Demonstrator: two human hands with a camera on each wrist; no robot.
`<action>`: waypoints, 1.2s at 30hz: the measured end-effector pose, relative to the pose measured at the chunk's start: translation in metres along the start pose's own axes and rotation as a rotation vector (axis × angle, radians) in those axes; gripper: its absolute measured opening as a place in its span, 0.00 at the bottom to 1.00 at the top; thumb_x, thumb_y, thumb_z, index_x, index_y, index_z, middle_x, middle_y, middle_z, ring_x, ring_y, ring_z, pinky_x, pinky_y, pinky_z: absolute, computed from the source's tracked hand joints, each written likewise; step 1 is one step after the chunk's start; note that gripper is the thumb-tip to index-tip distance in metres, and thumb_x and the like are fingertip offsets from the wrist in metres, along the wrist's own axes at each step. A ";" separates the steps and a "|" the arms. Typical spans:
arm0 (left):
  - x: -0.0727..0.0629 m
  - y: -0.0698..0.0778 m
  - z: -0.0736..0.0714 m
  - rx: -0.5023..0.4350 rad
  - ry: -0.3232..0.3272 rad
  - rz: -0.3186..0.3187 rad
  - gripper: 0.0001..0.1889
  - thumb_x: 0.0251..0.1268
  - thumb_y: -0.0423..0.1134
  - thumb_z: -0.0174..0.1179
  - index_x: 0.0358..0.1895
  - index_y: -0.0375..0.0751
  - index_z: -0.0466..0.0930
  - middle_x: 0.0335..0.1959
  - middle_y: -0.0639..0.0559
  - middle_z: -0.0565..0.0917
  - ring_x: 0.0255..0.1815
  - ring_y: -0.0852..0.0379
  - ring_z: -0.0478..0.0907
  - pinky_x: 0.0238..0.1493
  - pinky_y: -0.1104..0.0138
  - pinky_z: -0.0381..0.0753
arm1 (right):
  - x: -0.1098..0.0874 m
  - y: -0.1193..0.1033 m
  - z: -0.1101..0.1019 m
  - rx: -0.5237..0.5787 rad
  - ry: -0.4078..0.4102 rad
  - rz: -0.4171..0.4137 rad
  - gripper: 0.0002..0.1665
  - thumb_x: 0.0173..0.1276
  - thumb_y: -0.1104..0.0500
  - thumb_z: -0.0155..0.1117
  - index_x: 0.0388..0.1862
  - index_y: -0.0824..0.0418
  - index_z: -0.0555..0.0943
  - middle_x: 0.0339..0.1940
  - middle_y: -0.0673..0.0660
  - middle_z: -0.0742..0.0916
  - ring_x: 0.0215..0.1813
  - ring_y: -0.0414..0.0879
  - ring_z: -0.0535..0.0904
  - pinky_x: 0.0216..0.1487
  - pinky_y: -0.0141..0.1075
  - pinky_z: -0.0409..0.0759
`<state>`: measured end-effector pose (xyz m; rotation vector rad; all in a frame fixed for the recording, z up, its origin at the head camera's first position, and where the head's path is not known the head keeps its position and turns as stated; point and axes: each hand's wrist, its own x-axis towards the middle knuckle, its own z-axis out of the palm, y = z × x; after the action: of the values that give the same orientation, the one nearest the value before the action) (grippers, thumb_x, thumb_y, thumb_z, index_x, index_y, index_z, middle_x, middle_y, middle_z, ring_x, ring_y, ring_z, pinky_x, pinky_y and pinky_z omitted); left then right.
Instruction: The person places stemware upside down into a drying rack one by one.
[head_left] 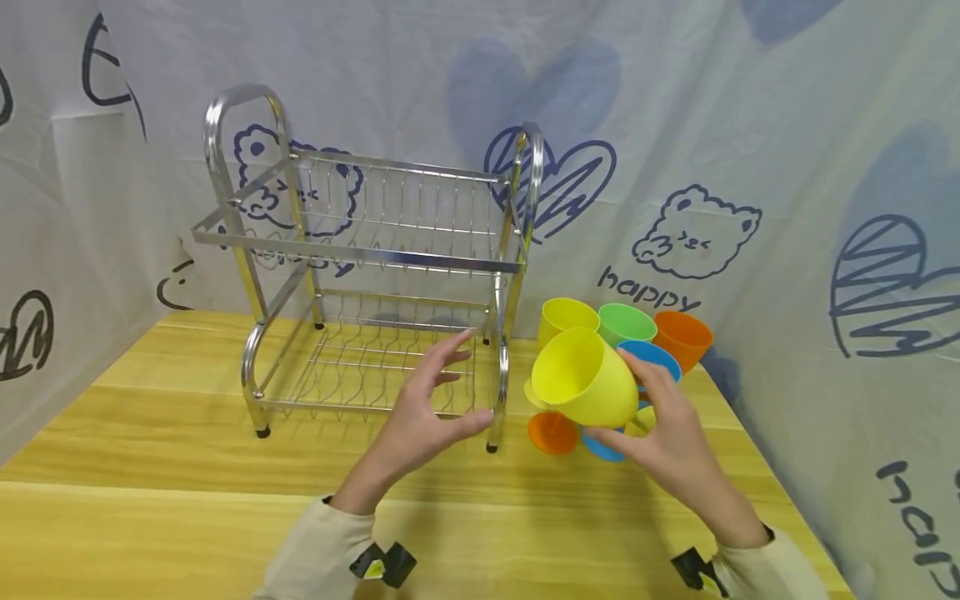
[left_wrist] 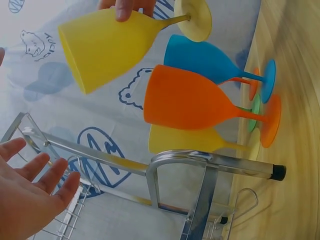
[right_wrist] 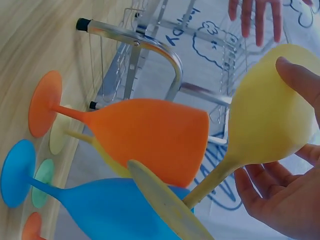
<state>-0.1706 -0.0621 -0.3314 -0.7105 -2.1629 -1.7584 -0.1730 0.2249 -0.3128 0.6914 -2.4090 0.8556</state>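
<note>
My right hand [head_left: 675, 433] grips a yellow goblet [head_left: 588, 383] by its bowl, lifted and tilted with the mouth toward the left. In the right wrist view, thumb and fingers lie around the bowl of this goblet [right_wrist: 272, 110], and its stem and foot hang free. My left hand [head_left: 420, 425] is held in the air before the dish rack, fingers spread and nothing in them. Below the raised goblet stand an orange goblet [left_wrist: 190, 100] and a blue goblet [left_wrist: 200, 57], upright on the table. The raised goblet hides the orange one's bowl in the head view.
A two-tier metal dish rack [head_left: 375, 254] stands at the left on the wooden table [head_left: 187, 525]. Behind the lifted goblet are another yellow goblet [head_left: 562, 315], a green goblet [head_left: 626, 323] and a second orange goblet [head_left: 684, 335]. A printed curtain [head_left: 675, 125] hangs behind and beside the table.
</note>
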 end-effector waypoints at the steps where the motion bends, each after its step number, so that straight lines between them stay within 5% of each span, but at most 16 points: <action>1: 0.000 0.000 0.000 -0.001 -0.005 0.003 0.44 0.50 0.43 0.70 0.73 0.48 0.60 0.70 0.48 0.64 0.65 0.45 0.66 0.59 0.46 0.70 | 0.001 -0.001 0.001 -0.009 -0.009 -0.009 0.56 0.39 0.65 0.84 0.69 0.65 0.66 0.59 0.63 0.75 0.52 0.51 0.72 0.46 0.39 0.77; 9: 0.003 0.002 0.006 0.009 -0.044 0.030 0.46 0.48 0.39 0.73 0.73 0.46 0.60 0.69 0.47 0.64 0.65 0.46 0.65 0.61 0.48 0.70 | 0.004 -0.012 0.009 -0.026 -0.100 -0.029 0.54 0.40 0.65 0.84 0.68 0.63 0.67 0.57 0.63 0.74 0.54 0.57 0.71 0.52 0.57 0.78; 17: 0.005 0.001 0.013 0.014 -0.073 0.050 0.48 0.46 0.37 0.76 0.73 0.44 0.60 0.70 0.46 0.64 0.65 0.45 0.65 0.60 0.49 0.71 | 0.007 -0.021 0.017 -0.062 -0.155 -0.091 0.54 0.40 0.62 0.85 0.69 0.60 0.68 0.57 0.61 0.74 0.55 0.56 0.71 0.51 0.53 0.80; 25: 0.006 -0.001 0.018 0.038 -0.116 0.087 0.47 0.45 0.38 0.77 0.72 0.42 0.62 0.72 0.45 0.62 0.67 0.45 0.63 0.62 0.51 0.70 | 0.011 -0.025 0.024 -0.161 -0.162 -0.238 0.55 0.36 0.59 0.87 0.66 0.65 0.71 0.55 0.62 0.77 0.53 0.55 0.73 0.50 0.48 0.81; 36: 0.007 -0.005 0.024 0.073 -0.117 0.082 0.39 0.48 0.37 0.75 0.66 0.42 0.68 0.66 0.45 0.68 0.63 0.46 0.67 0.55 0.53 0.77 | 0.011 -0.028 0.022 -0.228 -0.204 -0.248 0.55 0.37 0.56 0.87 0.66 0.63 0.71 0.55 0.62 0.77 0.52 0.55 0.73 0.50 0.49 0.79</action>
<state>-0.1766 -0.0387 -0.3379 -0.8912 -2.2268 -1.6254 -0.1701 0.1879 -0.3090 0.9995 -2.4766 0.4194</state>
